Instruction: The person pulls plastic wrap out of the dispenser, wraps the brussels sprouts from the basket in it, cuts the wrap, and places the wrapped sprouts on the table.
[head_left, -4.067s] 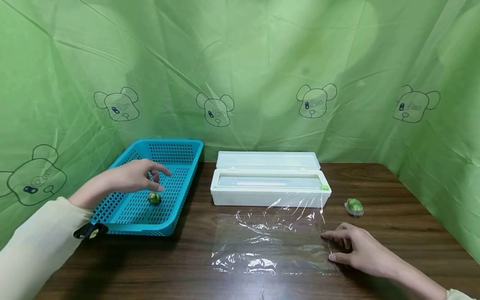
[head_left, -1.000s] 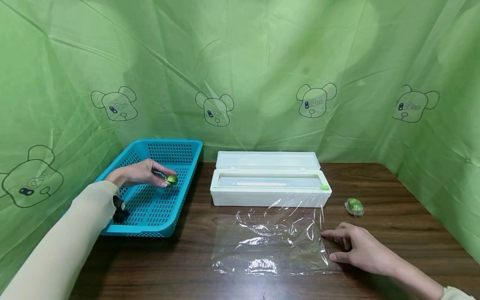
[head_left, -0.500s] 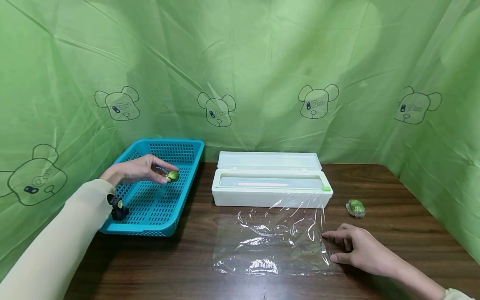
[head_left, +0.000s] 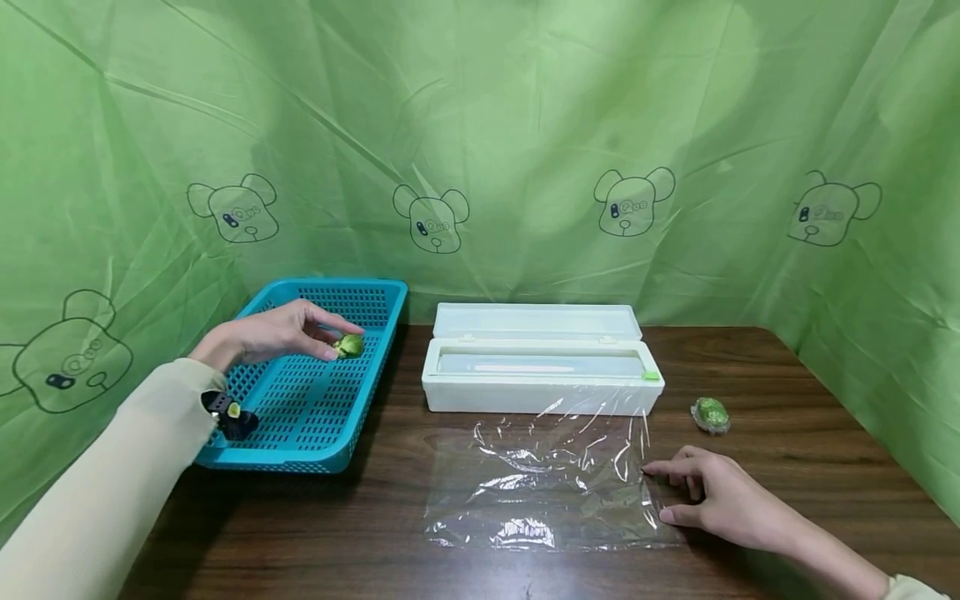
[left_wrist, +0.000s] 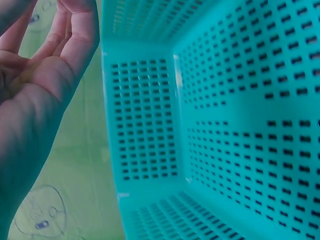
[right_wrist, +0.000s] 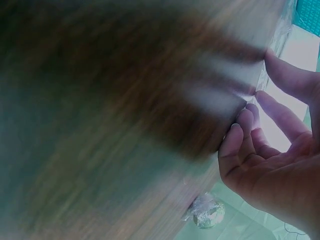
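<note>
In the head view, my left hand (head_left: pixel 288 331) pinches a small Brussels sprout (head_left: pixel 349 346) between thumb and fingers, above the blue basket (head_left: pixel 341 454). The left wrist view shows the palm of this hand (left_wrist: pixel 45 75) beside the basket wall; the sprout is out of sight there. My right hand (head_left: pixel 716 500) rests at the right edge of a clear sheet of cling film (head_left: pixel 540 500), index finger and thumb apart, both tips down on it. In the right wrist view the other fingers (right_wrist: pixel 232 147) are bent against the tabletop. The film runs from a white dispenser box (head_left: pixel 540 396).
The dispenser's lid (head_left: pixel 536 321) stands raised at the back, and a green slider (head_left: pixel 650 376) sits at its right end. A film-wrapped sprout (head_left: pixel 709 415) lies on the wooden table (head_left: pixel 750 358) at the right. A green curtain (head_left: pixel 525 125) surrounds the table.
About four seconds ago the sprout lay in the basket under my left hand; now it is pinched and lifted. Lately that hand has risen slightly. My right hand has stayed in place.
</note>
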